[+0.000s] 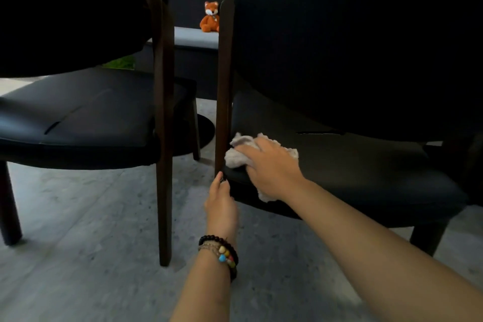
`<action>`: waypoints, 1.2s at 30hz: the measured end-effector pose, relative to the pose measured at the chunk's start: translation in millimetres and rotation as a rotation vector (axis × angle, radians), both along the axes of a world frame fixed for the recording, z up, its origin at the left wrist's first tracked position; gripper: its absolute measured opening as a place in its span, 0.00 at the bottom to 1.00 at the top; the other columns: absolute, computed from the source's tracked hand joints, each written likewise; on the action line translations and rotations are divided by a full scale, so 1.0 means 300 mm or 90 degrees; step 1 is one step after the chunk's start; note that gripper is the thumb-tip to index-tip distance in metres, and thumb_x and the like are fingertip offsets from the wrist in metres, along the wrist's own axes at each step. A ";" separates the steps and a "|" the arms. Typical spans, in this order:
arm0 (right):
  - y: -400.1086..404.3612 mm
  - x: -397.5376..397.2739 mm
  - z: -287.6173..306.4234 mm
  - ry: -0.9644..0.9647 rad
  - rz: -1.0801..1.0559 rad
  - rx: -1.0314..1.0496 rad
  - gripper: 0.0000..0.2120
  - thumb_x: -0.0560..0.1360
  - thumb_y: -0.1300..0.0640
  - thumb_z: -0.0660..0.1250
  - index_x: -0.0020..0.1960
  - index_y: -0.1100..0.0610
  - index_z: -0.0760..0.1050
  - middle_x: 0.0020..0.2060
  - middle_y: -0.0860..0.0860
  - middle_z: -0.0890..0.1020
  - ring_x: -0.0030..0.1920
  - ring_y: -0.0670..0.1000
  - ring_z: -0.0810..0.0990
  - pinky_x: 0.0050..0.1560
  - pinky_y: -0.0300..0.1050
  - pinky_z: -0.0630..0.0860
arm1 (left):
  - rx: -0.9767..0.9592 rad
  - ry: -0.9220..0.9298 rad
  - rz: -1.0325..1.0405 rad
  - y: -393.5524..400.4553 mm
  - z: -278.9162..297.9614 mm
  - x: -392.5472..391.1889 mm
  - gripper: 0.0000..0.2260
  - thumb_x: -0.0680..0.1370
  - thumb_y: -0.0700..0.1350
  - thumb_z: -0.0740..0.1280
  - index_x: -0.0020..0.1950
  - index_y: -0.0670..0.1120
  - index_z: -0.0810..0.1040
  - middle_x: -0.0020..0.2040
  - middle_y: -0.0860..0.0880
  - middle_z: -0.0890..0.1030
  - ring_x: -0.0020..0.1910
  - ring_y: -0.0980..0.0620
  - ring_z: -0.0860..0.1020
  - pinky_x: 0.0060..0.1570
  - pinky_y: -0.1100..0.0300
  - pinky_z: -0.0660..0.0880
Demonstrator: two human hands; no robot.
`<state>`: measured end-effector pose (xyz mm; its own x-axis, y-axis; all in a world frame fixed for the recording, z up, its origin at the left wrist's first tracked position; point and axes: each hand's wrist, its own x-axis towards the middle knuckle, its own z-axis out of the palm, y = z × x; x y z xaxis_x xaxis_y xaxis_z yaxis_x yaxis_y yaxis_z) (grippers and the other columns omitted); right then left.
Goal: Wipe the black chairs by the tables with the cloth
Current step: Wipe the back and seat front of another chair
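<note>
open floor gap (193, 112) between two chairs, flanked by wooden legs (163, 138).

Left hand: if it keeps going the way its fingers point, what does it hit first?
The left hand points up and away, fingertips already at the front corner of the right chair. First contact is likely the seat edge or the wooden leg just above; depth is unclear.
</note>
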<state>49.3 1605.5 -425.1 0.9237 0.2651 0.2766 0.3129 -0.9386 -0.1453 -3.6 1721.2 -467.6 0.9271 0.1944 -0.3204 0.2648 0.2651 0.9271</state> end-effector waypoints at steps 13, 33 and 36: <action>0.074 -0.049 0.033 0.062 -0.041 0.028 0.24 0.79 0.57 0.61 0.73 0.44 0.65 0.71 0.52 0.65 0.72 0.58 0.61 0.71 0.58 0.60 | -0.130 0.002 0.050 -0.032 0.024 -0.008 0.24 0.81 0.63 0.49 0.72 0.56 0.67 0.73 0.49 0.66 0.68 0.47 0.67 0.67 0.46 0.66; -0.036 -0.072 0.017 0.048 0.002 -0.005 0.25 0.76 0.59 0.62 0.71 0.43 0.67 0.69 0.51 0.67 0.70 0.57 0.65 0.68 0.58 0.65 | -0.166 0.070 0.062 -0.126 0.002 0.003 0.25 0.81 0.53 0.61 0.75 0.64 0.56 0.67 0.51 0.72 0.57 0.45 0.74 0.46 0.46 0.77; -0.201 -0.143 -0.004 0.042 -0.006 0.005 0.28 0.75 0.61 0.61 0.71 0.41 0.67 0.73 0.50 0.65 0.74 0.54 0.62 0.70 0.57 0.63 | -0.177 0.079 0.050 -0.149 -0.005 0.007 0.33 0.79 0.53 0.64 0.76 0.67 0.46 0.69 0.51 0.69 0.60 0.44 0.74 0.37 0.51 0.78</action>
<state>6.5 1545.1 -426.2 0.9425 0.2540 0.2171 0.2933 -0.9402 -0.1731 -1.5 1676.5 -469.0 0.8634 0.1524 -0.4808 0.3400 0.5283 0.7780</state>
